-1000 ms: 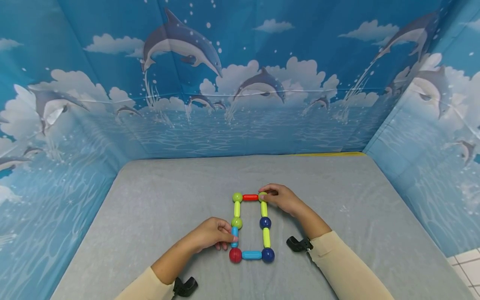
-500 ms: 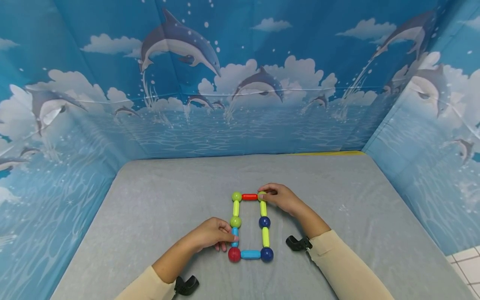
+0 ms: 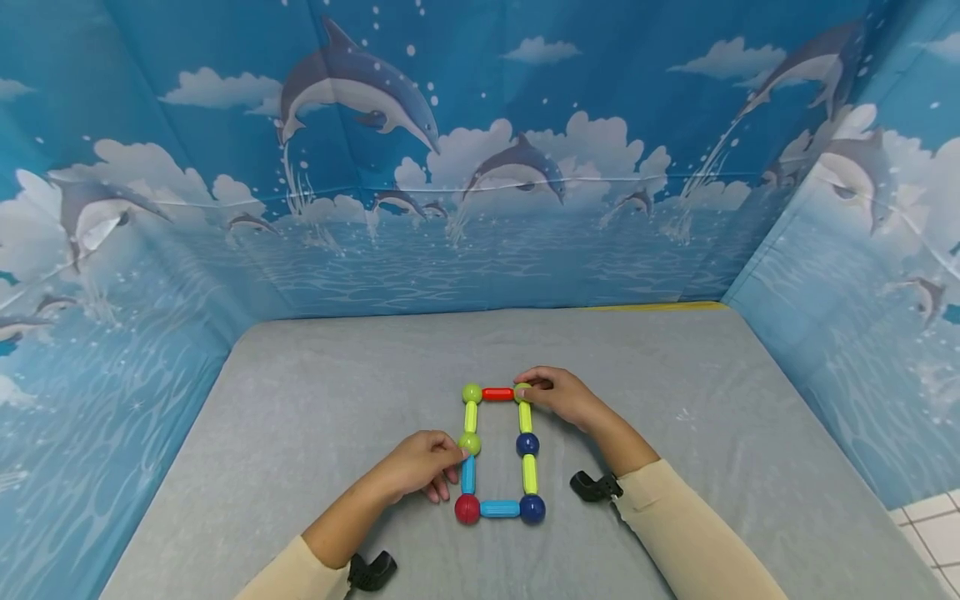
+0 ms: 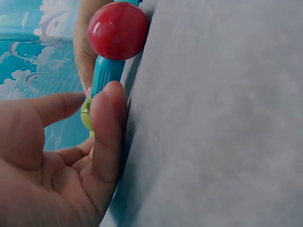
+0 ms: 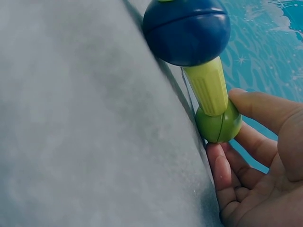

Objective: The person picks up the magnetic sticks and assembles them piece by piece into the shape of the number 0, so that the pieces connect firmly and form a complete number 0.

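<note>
A rectangle of toy balls and rods lies on the grey-covered table. Its far side is a red rod (image 3: 498,393) between two green balls; the near side is a light blue rod (image 3: 500,509) from a red ball (image 3: 467,509) to a dark blue ball (image 3: 532,509). My left hand (image 3: 422,467) pinches the middle green ball (image 3: 472,442) on the left side, just beyond an upright-running blue rod (image 3: 468,477). At the far right corner, my right hand (image 3: 561,395) grips another green ball (image 5: 218,125) between thumb and fingers, beside a yellow-green rod (image 5: 208,87).
The grey cloth (image 3: 322,375) extends around the rectangle to the table's far edge. Dolphin-print curtains (image 3: 487,250) hang behind and at both sides. Black wrist mounts (image 3: 596,487) sit by the sleeves, and white floor tiles (image 3: 930,529) show at lower right.
My left hand has shifted from the left light blue rod up to the green ball beyond it. The right hand keeps its hold on the corner ball. The rectangle keeps its shape.
</note>
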`<state>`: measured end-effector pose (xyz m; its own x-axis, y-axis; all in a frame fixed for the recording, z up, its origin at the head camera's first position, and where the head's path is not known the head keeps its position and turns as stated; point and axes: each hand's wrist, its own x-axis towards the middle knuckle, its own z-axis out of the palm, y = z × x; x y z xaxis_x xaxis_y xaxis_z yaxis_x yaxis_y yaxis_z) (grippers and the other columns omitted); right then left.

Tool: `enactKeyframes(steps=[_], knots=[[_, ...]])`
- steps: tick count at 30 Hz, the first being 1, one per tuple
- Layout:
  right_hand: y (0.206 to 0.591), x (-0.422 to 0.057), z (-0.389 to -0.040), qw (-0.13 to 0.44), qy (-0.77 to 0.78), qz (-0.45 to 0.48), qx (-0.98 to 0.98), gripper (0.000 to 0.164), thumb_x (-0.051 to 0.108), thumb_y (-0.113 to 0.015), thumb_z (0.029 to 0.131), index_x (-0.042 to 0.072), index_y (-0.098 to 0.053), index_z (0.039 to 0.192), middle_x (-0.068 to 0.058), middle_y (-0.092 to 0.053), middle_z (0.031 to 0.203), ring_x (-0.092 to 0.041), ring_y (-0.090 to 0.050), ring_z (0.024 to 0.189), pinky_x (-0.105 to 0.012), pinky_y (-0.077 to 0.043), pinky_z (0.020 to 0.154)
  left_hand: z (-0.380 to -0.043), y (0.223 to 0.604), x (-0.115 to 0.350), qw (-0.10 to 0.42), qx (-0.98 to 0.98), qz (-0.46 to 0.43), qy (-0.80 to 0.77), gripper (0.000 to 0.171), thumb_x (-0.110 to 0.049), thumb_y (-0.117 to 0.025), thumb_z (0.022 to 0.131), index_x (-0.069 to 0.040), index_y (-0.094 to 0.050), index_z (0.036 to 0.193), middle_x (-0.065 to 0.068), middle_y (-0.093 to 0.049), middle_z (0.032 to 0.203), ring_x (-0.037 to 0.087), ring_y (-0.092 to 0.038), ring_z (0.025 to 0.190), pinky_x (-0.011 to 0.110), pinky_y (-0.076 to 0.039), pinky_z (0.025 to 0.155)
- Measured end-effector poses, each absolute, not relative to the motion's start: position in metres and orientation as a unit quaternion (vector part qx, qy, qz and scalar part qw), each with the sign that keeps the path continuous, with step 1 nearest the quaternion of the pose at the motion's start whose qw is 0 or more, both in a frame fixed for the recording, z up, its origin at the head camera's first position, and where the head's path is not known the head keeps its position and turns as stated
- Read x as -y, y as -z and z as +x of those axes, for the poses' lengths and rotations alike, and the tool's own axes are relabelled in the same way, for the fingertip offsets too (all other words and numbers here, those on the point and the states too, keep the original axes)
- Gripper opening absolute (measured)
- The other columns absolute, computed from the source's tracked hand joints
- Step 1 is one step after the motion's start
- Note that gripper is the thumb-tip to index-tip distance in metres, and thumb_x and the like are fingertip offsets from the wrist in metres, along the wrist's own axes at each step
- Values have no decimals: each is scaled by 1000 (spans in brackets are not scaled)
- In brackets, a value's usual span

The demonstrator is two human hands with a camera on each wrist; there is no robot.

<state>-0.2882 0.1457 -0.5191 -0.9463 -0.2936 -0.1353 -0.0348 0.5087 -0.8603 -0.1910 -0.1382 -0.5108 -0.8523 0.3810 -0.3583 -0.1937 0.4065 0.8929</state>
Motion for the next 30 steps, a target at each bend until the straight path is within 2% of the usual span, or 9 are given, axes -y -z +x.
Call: enactKeyframes(steps=[4,11,21,30], knots=[[520,-144,-288,127,496,-95,-854,28,28,-70,96,17,-71,122,-8,-67,118,-21,-61,102,-33,-50,83,-194,512,137,247,-798,58,-547,38,-40,-63,99,-3,-60,109,11,-68,82,15,-65,55,30,-56,50],[522,-141,-288,119,504,-94,-850,29,28,-71,95,16,-72,121,-9,-68,117,-20,-62,99,-32,-52,82,-197,515,134,230,-805,61,-544,33,-34,-65,99,-2,-62,108,9,-68,82,13,-65,55,30,-56,51],[524,-143,-289,113,497,-85,-856,31,33,-72,94,17,-72,121,-8,-68,119,-21,-63,104,-32,-52,83,-198,519,133,221,-805,76,-545,33,-32,-67,98,-2,-61,110,8,-68,82,12,-62,54,29,-55,51],[526,-143,-289,113,501,-79,-854,29,32,-72,95,18,-72,120,-7,-68,119,-20,-63,104,-35,-53,85,-198,519,133,222,-802,78,-548,30,-28,-66,99,-1,-60,112,8,-68,82,12,-62,55,28,-55,51]])
